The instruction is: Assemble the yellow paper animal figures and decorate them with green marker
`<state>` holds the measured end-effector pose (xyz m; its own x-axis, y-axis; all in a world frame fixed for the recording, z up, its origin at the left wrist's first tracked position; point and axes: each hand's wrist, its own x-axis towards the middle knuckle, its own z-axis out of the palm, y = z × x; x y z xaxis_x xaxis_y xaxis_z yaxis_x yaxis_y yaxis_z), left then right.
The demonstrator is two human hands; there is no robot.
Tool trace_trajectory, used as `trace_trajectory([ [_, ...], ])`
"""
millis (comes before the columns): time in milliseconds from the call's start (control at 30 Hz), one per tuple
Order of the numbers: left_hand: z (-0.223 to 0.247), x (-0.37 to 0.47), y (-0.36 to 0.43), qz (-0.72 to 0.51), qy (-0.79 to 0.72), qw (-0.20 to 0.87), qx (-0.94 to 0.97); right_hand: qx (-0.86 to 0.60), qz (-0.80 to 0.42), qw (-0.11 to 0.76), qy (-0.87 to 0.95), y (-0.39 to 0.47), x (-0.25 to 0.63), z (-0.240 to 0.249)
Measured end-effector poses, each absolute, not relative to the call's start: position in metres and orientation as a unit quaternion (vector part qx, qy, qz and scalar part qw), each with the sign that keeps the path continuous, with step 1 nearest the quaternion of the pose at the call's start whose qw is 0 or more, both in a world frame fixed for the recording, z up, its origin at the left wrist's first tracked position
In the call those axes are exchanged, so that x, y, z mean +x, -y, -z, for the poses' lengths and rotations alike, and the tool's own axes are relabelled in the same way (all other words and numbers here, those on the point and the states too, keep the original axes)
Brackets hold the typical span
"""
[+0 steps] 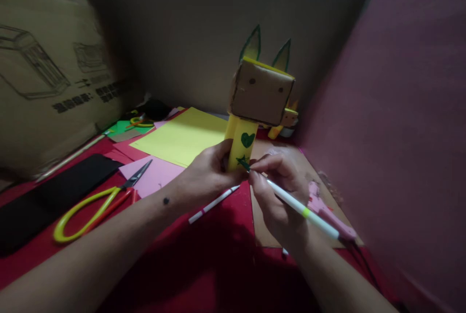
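Note:
My left hand [213,165] is closed around the lower part of a yellow paper tube figure [244,128], which stands roughly upright. Its boxy cardboard head [260,93] has two dark dots, a dark outline and two pointed ears edged in green. A green heart [248,140] is on the tube's front, with a green star [242,160] below it. Between thumb and fingers, my right hand [278,191] pinches a white marker [291,200] with a yellow-green band. The marker's dark green tip meets the tube at the star.
Scissors [105,201] with yellow and red handles lie at left beside a black flat object [54,196]. Behind are yellow paper [182,136] and pink paper [145,170]. Another white marker [214,205] rests on the red cloth. A pink glue gun [329,216] lies on cardboard [265,233] at right.

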<state>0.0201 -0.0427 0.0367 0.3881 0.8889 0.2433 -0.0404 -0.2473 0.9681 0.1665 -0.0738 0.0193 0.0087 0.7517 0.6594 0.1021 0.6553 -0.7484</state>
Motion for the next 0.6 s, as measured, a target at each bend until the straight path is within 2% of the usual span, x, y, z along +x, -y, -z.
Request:
trace_trajectory([
  [600, -0.0344, 0.0202, 0.0403, -0.453, -0.314, 0.52, 0.653, -0.327, -0.264, 0.625, 0.658, 0.0721, 0.1678, -0.0165],
])
